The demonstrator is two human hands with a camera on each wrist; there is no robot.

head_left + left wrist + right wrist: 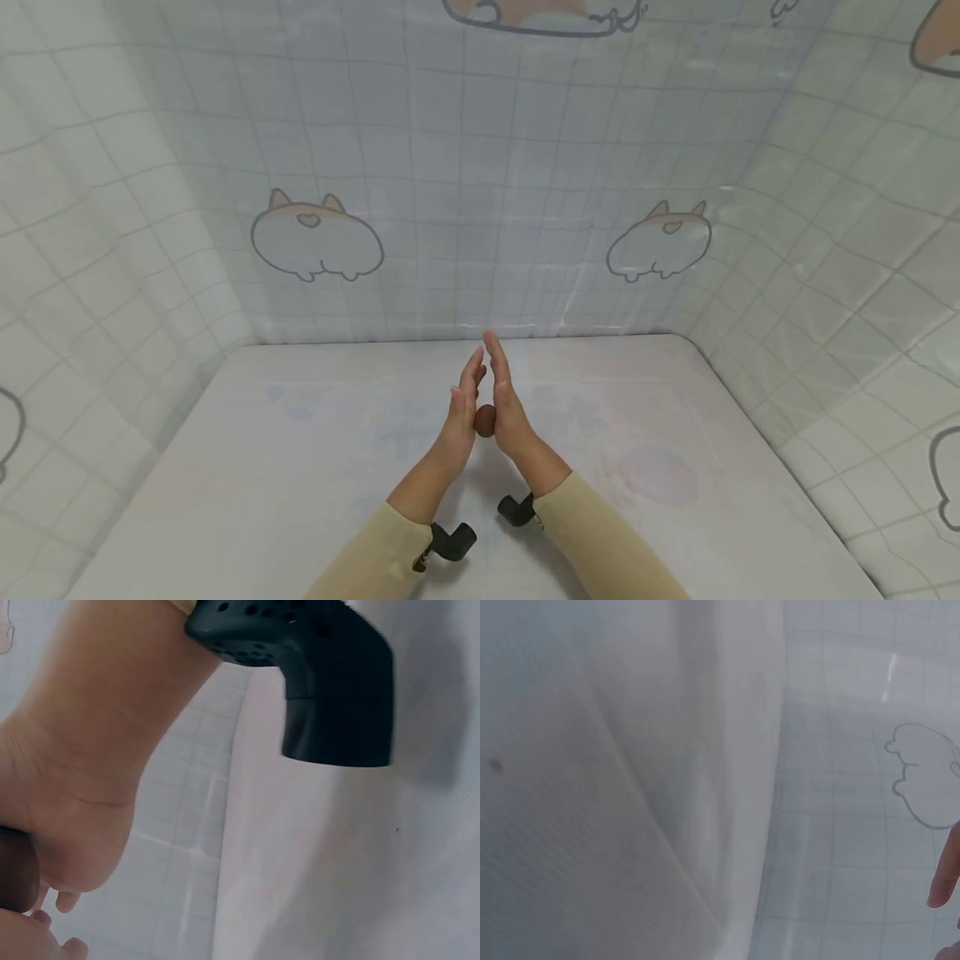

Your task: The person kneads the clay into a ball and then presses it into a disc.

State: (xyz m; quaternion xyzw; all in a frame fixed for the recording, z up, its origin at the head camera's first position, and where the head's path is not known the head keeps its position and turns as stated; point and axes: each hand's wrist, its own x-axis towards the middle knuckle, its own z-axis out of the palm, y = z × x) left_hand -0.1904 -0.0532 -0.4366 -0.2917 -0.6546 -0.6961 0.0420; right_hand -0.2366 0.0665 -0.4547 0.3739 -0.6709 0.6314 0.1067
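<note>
A small brown ball sits between the two palms, low near the heels of the hands. My left hand touches it from the left, its fingers extended and pointing forward. From the other side my right hand faces the left palm, with long straight fingers. The fingertips lean toward each other above the ball. In the left wrist view the ball shows at the left edge, against the base of the right palm. The right wrist view catches only a fingertip at its right edge.
Below the hands spreads a pale tabletop with faint coloured prints. A grid-patterned curtain with cartoon animals surrounds it at the back and sides. Black wrist mounts protrude inward from both beige sleeves.
</note>
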